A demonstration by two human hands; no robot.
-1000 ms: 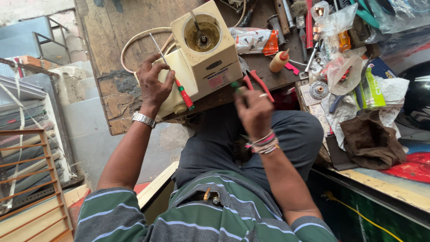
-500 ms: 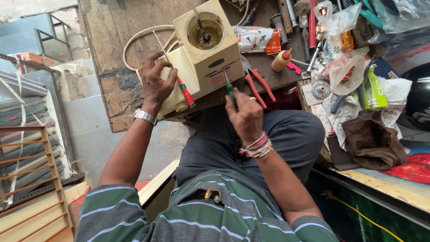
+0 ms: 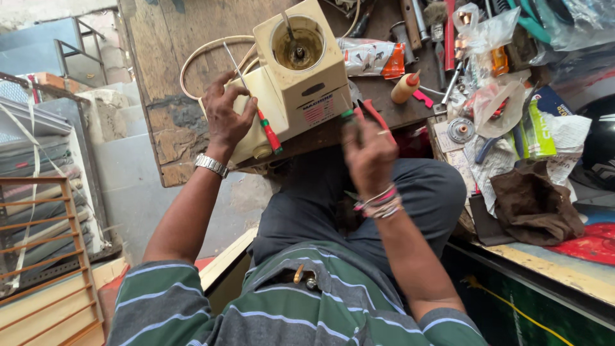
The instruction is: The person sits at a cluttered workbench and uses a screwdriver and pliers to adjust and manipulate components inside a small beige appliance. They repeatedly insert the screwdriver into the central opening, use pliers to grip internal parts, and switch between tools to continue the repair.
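A cream mixer-grinder base [image 3: 307, 90] lies tilted on the wooden workbench [image 3: 186, 25], its round top socket facing me. My left hand [image 3: 227, 118] grips the base's left side and pins a red-handled screwdriver [image 3: 270, 133] against it, the shaft pointing up past my fingers. My right hand [image 3: 370, 154] is blurred at the base's lower right corner. It is closed on a small green-handled tool [image 3: 346, 115] whose tip touches the casing. A cream power cord [image 3: 192, 54] loops behind the base.
Red-handled pliers [image 3: 378, 114] lie beside my right hand. Right of the base are a small glue bottle [image 3: 407, 86], plastic bags [image 3: 493, 96], loose tools and papers, and a brown cloth [image 3: 532, 205]. A slatted rack [image 3: 45, 256] stands at the lower left.
My right hand with the green-handled tool has shifted along the base's lower right corner and is now blurred with motion. My left hand keeps the same grip on base and screwdriver.
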